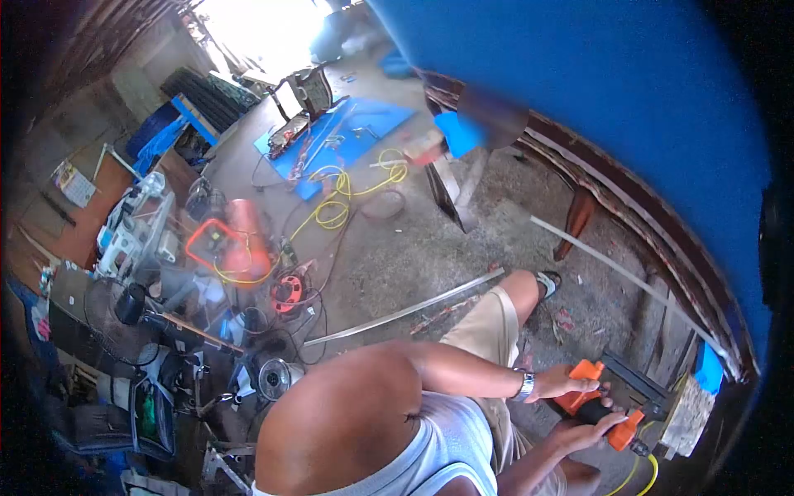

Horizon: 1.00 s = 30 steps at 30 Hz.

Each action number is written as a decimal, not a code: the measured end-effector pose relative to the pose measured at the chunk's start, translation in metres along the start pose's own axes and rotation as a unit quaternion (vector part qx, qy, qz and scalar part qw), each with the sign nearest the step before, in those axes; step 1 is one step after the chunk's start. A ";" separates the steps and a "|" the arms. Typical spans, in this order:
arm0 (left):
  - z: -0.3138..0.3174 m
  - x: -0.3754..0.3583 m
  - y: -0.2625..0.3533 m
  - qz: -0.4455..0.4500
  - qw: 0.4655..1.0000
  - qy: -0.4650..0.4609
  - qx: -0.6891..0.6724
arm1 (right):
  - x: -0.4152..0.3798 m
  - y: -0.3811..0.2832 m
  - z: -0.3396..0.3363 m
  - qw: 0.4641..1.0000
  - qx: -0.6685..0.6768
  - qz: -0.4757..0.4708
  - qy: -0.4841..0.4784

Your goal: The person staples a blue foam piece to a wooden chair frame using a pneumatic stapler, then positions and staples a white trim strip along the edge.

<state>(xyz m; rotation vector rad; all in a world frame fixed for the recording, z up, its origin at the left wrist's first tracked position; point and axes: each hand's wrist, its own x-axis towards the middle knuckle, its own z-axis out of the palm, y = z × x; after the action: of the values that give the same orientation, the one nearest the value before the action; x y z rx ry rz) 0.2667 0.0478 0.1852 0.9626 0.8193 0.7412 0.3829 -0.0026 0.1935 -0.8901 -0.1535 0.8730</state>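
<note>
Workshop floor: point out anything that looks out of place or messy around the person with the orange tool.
The yellow cable sprawls in loose loops over the concrete floor, off the blue mat. A long metal strip lies slantwise beside the person's leg. Both hands, left hand and right hand, grip the orange tool.

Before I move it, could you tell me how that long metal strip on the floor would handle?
The metal strip looks long and thin, so it would probably sag and whip at the ends. Lying flat on the concrete floor, it should slide, not roll.
</note>
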 end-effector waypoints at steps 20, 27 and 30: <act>-0.073 -0.044 0.172 0.177 0.944 0.031 0.277 | -0.068 -0.044 0.096 0.447 -0.752 -0.450 -0.181; -0.014 0.035 0.220 0.052 0.895 -0.281 0.344 | -0.023 -0.045 0.041 0.670 -0.588 -0.448 -0.068; 0.032 0.126 0.197 0.098 0.920 -0.208 0.318 | -0.010 -0.032 -0.008 0.803 -0.446 -0.393 -0.043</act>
<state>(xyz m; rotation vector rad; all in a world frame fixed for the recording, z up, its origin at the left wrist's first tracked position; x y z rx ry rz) 0.3215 0.2159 0.3423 1.7410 0.5916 0.4047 0.3993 -0.0253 0.2139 -1.4933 -1.0064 -0.0090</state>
